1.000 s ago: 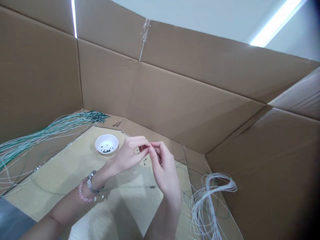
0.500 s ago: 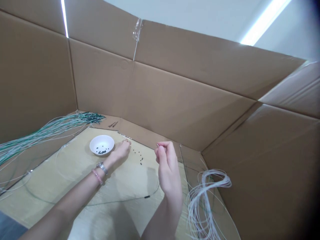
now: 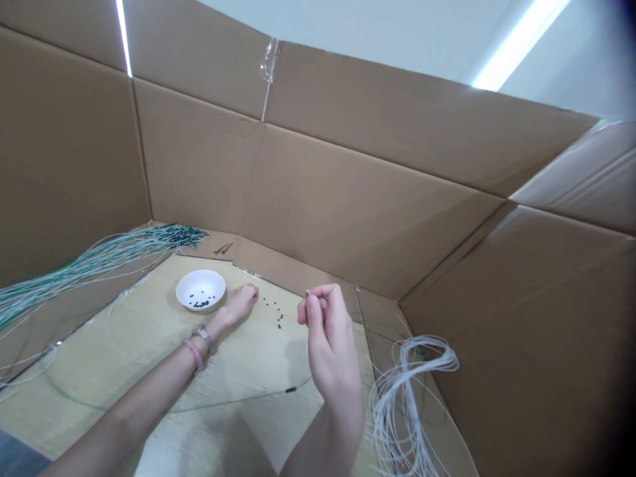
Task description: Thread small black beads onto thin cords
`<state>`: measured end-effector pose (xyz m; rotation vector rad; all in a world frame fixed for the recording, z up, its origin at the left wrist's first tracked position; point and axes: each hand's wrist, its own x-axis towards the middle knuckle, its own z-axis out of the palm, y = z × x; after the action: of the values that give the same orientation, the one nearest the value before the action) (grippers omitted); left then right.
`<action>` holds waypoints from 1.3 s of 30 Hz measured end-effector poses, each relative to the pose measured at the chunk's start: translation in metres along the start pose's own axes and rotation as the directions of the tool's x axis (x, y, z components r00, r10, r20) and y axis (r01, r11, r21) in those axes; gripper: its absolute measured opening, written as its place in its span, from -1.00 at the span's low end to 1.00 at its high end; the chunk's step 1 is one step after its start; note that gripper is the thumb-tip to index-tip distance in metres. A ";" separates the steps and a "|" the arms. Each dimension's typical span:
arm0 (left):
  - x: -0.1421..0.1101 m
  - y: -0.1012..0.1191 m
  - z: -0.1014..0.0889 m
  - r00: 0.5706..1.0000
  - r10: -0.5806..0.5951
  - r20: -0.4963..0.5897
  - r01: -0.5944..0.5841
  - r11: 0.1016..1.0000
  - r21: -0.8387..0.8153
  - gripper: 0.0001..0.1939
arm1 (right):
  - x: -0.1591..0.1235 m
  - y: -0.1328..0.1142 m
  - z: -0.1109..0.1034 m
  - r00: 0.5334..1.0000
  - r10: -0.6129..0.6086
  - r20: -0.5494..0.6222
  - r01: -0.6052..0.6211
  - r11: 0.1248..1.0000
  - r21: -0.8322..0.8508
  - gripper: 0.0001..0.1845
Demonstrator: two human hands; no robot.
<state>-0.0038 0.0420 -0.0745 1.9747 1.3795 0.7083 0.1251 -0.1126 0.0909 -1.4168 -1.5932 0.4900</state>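
Observation:
My right hand (image 3: 332, 344) is raised over the table, its thumb and fingers pinching a thin cord (image 3: 236, 401) whose pale tip pokes up above them. From that hand the cord droops to the tabletop, carrying several black beads (image 3: 291, 389) in a short row, and curves away to the left under my left forearm. My left hand (image 3: 242, 301) rests low on the table, fingers curled closed; anything in them is hidden. Loose black beads (image 3: 279, 317) lie scattered just right of it. To its left stands a white bowl (image 3: 185, 286) with several more black beads at the bottom.
Cardboard walls (image 3: 368, 218) enclose the table (image 3: 209, 444). A bundle of green and white cords (image 3: 114, 248) lies at the left, with small dark tweezers or snips (image 3: 223, 249) beside its end. Coiled white cord (image 3: 410, 391) lies at the right.
My right hand has moved slightly left, and the cord's tip with it. The fingers of my left hand have curled in more at the tabletop. The beads and bowl stay put.

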 end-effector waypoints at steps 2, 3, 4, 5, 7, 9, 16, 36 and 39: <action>0.002 0.011 -0.010 0.997 0.065 -0.035 -0.070 0.984 -0.163 -0.77 | -0.001 -0.001 0.001 1.000 -0.005 -0.010 0.005 1.000 0.008 -0.80; 0.003 0.020 -0.016 0.994 0.096 -0.058 -0.108 0.963 -0.246 -0.78 | -0.001 -0.002 0.002 1.000 -0.005 -0.019 0.005 1.000 0.011 -0.80; 0.001 0.030 -0.024 0.988 0.128 -0.086 -0.149 0.933 -0.328 -0.79 | -0.002 -0.003 0.003 1.000 -0.005 -0.029 0.005 1.000 0.011 -0.81; -0.002 0.041 -0.032 0.981 0.154 -0.119 -0.189 0.894 -0.406 -0.79 | -0.003 -0.004 0.003 0.999 -0.006 -0.038 0.006 1.000 0.011 -0.81; -0.016 0.065 -0.048 0.964 0.187 -0.187 -0.260 0.802 -0.537 -0.75 | -0.005 -0.007 0.004 0.999 -0.018 -0.048 0.018 1.000 0.018 -0.83; -0.038 0.088 -0.063 0.948 0.203 -0.243 -0.314 0.711 -0.629 -0.72 | -0.007 -0.010 0.005 0.998 -0.044 -0.048 0.047 0.998 0.045 -0.85; -0.102 0.128 -0.081 0.932 0.271 -0.242 -0.306 0.225 -0.925 -0.90 | -0.016 -0.022 0.012 0.981 -0.172 -0.089 0.187 0.963 0.194 -0.91; -0.113 0.127 -0.096 0.651 0.403 -0.643 -0.753 0.455 -0.476 -0.81 | -0.022 -0.035 0.031 0.919 -0.333 -0.209 0.363 0.923 0.127 -0.86; -0.113 0.128 -0.097 0.642 0.365 -0.675 -0.755 0.455 -0.472 -0.82 | -0.022 -0.036 0.037 0.939 -0.282 -0.199 0.325 0.915 0.238 -0.88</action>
<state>-0.0306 -0.0812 0.0758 1.5749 0.3694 1.8767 0.0729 -0.1321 0.0930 -0.9580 -1.5170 0.3776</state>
